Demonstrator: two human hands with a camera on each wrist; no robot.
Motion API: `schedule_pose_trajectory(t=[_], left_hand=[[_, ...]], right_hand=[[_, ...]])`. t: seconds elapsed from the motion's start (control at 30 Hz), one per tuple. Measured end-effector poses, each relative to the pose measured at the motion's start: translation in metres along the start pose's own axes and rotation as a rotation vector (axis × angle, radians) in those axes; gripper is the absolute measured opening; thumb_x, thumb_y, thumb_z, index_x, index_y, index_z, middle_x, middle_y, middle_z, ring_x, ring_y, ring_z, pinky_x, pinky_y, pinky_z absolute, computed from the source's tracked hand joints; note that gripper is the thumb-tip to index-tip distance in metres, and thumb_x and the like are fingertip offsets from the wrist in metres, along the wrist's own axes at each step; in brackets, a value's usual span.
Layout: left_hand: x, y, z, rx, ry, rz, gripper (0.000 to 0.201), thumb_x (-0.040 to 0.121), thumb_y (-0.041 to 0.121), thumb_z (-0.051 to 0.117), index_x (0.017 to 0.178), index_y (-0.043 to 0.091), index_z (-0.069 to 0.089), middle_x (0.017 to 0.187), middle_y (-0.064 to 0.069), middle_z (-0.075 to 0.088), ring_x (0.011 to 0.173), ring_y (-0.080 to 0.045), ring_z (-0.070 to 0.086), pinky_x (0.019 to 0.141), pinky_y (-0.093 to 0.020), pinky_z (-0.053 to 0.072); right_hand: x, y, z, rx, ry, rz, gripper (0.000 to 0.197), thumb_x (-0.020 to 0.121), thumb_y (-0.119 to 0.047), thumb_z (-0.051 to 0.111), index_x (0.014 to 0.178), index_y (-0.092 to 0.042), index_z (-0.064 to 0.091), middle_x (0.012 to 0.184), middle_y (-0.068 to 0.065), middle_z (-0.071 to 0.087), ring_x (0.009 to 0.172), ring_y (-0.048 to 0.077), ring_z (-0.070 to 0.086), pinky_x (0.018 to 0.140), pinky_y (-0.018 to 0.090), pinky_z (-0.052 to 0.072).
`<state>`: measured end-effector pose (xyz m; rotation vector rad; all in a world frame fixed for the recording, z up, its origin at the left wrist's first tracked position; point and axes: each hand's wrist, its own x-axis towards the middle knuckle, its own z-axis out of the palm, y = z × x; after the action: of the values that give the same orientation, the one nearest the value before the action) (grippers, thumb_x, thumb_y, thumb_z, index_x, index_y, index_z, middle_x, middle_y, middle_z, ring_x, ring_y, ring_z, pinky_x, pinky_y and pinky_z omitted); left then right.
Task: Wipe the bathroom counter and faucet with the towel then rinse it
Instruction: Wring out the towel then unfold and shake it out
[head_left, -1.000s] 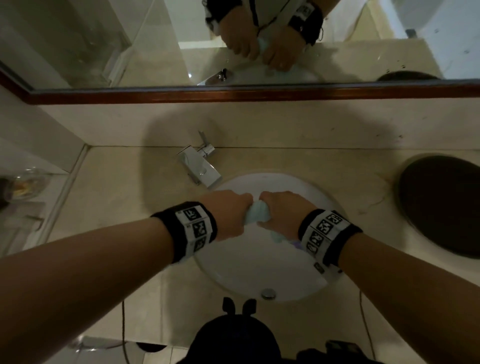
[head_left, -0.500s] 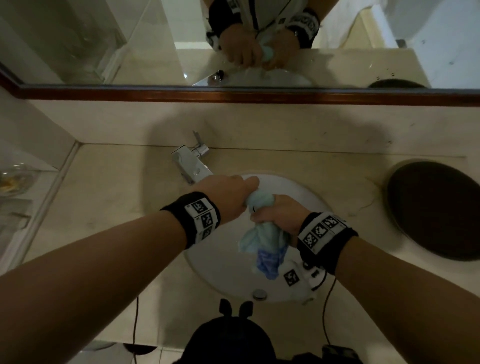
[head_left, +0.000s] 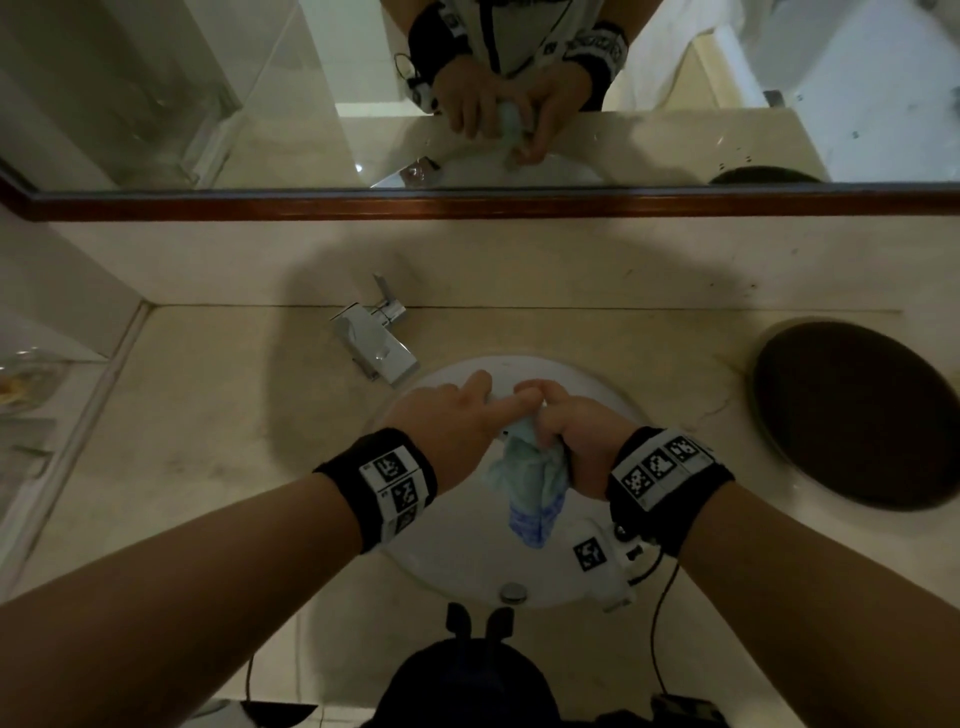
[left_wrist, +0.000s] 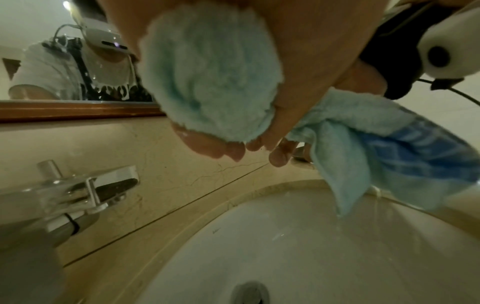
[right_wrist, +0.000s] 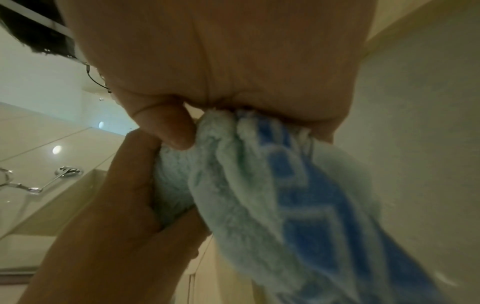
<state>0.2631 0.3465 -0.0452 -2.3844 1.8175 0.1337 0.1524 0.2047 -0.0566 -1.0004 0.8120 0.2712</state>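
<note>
Change: a second ago the pale aqua terry towel with a blue patterned band was a tight wad hidden between both fists; now its tail hangs free below them.
Meaning: this looks like wringing after the rinse, so the task is probably near its end.
Left hand: grip closed around the towel's upper bunch, fingers wrapped over it.
Right hand: grip clenched on the gathered middle; the loose end spills out below the palm.
Towel position: held above the white round sink basin, clear of the beige stone table.
Towel look: soaked and fluffy, with thin dribbles running off its lower edge.
Chrome square faucet: no water visible at the spout.
</note>
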Motion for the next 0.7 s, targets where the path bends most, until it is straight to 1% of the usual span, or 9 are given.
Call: schedule_pose_trajectory(t=[0.07,0.13,0.23,0.33,0.4,0.47,0.57,0.63,0.7], left_hand=[[0.001,0.002,-0.003,-0.017,-0.009,-0.001,0.057,0.095,0.047,0.051,0.145,0.044,0.023,0.103,-0.003,0.049,0.062,-0.024,0.058,0.048,-0.030,0.036],[0.003,0.001,-0.006,-0.040,-0.021,-0.018,0.058,0.095,0.054,0.048,0.145,0.046,0.021,0.100,-0.001,0.048,0.065,-0.024,0.059,0.051,-0.029,0.034],[0.003,-0.007,-0.003,-0.134,-0.040,-0.071,0.052,0.094,0.061,0.046,0.138,0.045,0.024,0.098,0.002,0.053,0.073,-0.023,0.061,0.056,-0.031,0.041],[0.003,-0.016,0.008,-0.327,-0.061,-0.180,0.041,0.091,0.060,0.049,0.123,0.039,0.034,0.093,0.004,0.061,0.081,-0.023,0.063,0.066,-0.037,0.053],[0.002,-0.016,0.012,-0.446,-0.060,-0.263,0.039,0.090,0.059,0.051,0.119,0.036,0.037,0.087,0.006,0.061,0.078,-0.020,0.061,0.066,-0.034,0.049],[0.000,-0.011,0.011,-0.587,-0.084,-0.350,0.036,0.092,0.055,0.054,0.117,0.030,0.044,0.084,0.007,0.060,0.071,-0.016,0.058,0.060,-0.028,0.042],[-0.003,0.001,0.011,-0.904,-0.147,-0.504,0.029,0.094,0.052,0.055,0.103,0.025,0.050,0.077,-0.001,0.064,0.053,-0.015,0.059,0.044,-0.024,0.045],[-0.003,0.010,0.013,-1.129,-0.185,-0.588,0.033,0.093,0.054,0.056,0.097,0.022,0.050,0.076,-0.008,0.063,0.050,-0.023,0.058,0.044,-0.026,0.047],[-0.002,0.018,0.016,-1.342,-0.206,-0.679,0.039,0.091,0.055,0.058,0.090,0.017,0.051,0.073,-0.012,0.056,0.054,-0.025,0.051,0.049,-0.031,0.046]], right_hand=[[-0.003,0.001,0.002,0.023,-0.017,-0.004,0.076,0.055,0.003,0.044,0.126,-0.023,0.053,0.130,0.027,0.056,0.115,0.047,0.058,0.099,0.062,0.046],[-0.004,0.003,0.002,0.049,-0.027,-0.010,0.075,0.056,0.005,0.046,0.127,-0.022,0.053,0.128,0.028,0.057,0.117,0.049,0.057,0.100,0.063,0.044],[-0.006,0.006,-0.002,0.109,-0.029,-0.034,0.062,0.071,0.007,0.056,0.128,-0.019,0.051,0.126,0.025,0.060,0.115,0.043,0.060,0.098,0.054,0.050],[-0.007,0.007,-0.006,0.174,0.084,-0.102,0.033,0.088,-0.006,0.067,0.119,-0.010,0.057,0.113,0.018,0.067,0.100,0.032,0.068,0.088,0.044,0.056],[-0.008,0.007,-0.007,0.255,0.146,-0.127,0.026,0.091,-0.012,0.066,0.115,-0.003,0.060,0.108,0.019,0.067,0.095,0.033,0.068,0.086,0.044,0.057],[-0.013,0.007,-0.011,0.351,0.180,-0.128,0.029,0.095,-0.012,0.059,0.121,0.000,0.060,0.111,0.020,0.067,0.097,0.035,0.067,0.086,0.044,0.057],[-0.026,0.010,-0.019,0.479,0.170,-0.137,0.036,0.097,-0.009,0.040,0.127,0.001,0.058,0.122,0.020,0.066,0.109,0.038,0.064,0.086,0.044,0.055],[-0.033,0.013,-0.022,0.532,0.118,-0.175,0.043,0.094,-0.004,0.035,0.132,-0.002,0.055,0.129,0.019,0.063,0.114,0.038,0.062,0.089,0.045,0.053],[-0.035,0.019,-0.021,0.507,0.119,-0.227,0.048,0.093,0.003,0.036,0.135,-0.014,0.053,0.132,0.011,0.061,0.117,0.036,0.061,0.098,0.052,0.049]])
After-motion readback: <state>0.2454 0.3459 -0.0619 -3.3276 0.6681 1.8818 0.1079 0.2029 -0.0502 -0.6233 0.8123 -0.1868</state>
